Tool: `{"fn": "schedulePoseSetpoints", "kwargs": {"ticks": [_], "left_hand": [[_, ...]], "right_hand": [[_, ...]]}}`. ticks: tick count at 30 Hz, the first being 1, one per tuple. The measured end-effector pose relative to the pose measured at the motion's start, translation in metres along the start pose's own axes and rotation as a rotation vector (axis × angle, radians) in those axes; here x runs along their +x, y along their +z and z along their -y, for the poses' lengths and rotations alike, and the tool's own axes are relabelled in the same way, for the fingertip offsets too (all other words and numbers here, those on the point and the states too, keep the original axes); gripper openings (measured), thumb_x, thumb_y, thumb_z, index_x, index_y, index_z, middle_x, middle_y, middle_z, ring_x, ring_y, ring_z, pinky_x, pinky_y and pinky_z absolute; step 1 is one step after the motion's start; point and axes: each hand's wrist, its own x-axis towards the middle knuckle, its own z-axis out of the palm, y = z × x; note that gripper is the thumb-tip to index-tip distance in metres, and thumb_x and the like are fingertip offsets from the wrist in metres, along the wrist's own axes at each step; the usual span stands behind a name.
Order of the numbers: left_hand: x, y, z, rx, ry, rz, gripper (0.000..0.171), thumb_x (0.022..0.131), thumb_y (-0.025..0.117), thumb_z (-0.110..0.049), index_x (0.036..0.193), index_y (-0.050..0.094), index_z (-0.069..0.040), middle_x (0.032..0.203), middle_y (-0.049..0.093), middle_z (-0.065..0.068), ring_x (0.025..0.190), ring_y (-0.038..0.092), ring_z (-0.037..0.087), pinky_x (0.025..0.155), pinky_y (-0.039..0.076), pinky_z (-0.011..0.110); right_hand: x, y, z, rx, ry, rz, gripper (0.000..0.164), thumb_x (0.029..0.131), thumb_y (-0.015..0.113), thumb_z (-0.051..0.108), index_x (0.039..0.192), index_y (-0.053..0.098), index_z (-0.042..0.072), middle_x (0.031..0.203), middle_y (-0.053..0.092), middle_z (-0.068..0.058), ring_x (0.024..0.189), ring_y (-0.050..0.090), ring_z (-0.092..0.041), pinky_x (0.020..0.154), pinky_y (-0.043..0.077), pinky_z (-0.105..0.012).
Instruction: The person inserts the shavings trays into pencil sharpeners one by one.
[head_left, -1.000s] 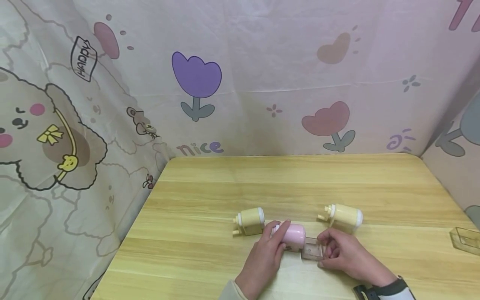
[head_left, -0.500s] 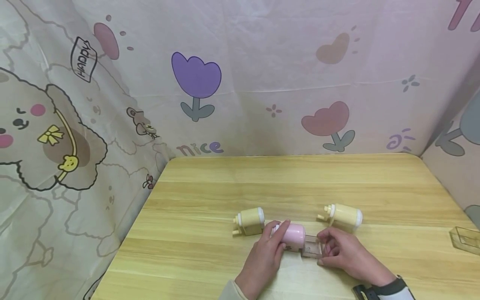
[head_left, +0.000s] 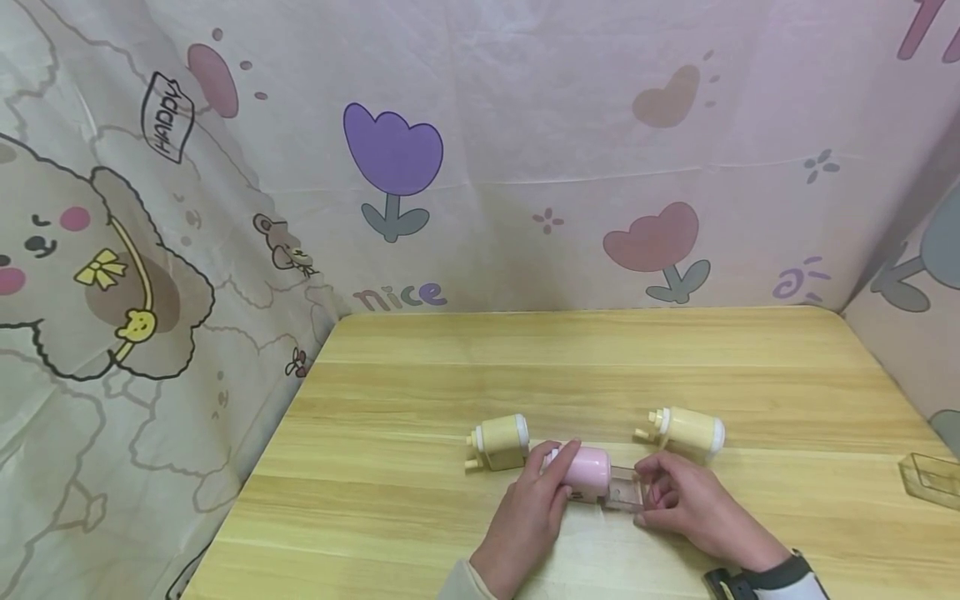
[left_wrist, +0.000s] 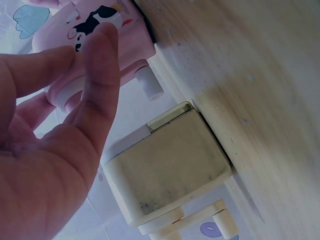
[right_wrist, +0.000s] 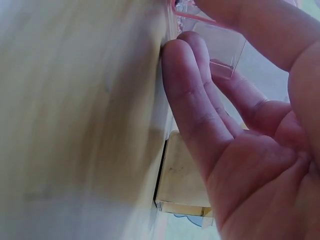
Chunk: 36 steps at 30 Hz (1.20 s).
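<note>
In the head view, a pink crank pencil sharpener (head_left: 590,469) lies on its side or stands low on the table, gripped by my left hand (head_left: 528,504) from the left. Its clear drawer (head_left: 624,490) sticks out at the right end, and my right hand (head_left: 693,508) pinches the outer end. The left wrist view shows the thumb and a finger against the sharpener's printed pink side (left_wrist: 132,37), close to a pale crank knob (left_wrist: 150,82). Through the right wrist view, fingers (right_wrist: 182,75) are around the see-through drawer (right_wrist: 225,45).
Two yellow crank sharpeners rest close by: one (head_left: 504,440) left of the pink one, another (head_left: 692,429) just behind my right hand. A clear yellowish box (head_left: 930,481) lies at the table's right edge. Printed cloth (head_left: 510,167) hangs behind the wooden table (head_left: 420,367).
The clear drawer has shifted slightly up and back, its outer end still in my right fingers. My left hand and the pink sharpener have stayed put.
</note>
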Motion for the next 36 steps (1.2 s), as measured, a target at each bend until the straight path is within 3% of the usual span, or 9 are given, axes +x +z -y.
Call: {"fn": "schedulePoseSetpoints", "kwargs": {"ticks": [36], "left_hand": [[0.0,0.0005,-0.0002,0.014,-0.025,0.016,0.059,0.094,0.057,-0.021,0.148,0.036,-0.032,0.137,0.046,0.001,0.085,0.063,0.018,0.065,0.05,0.032]], "right_hand": [[0.0047,0.0019,0.0029,-0.11,0.055,-0.075,0.066,0.065,0.083,0.022,0.12,0.055,0.0,0.087,0.056,-0.001,0.071,0.055,-0.006,0.064,0.051,-0.025]]}}
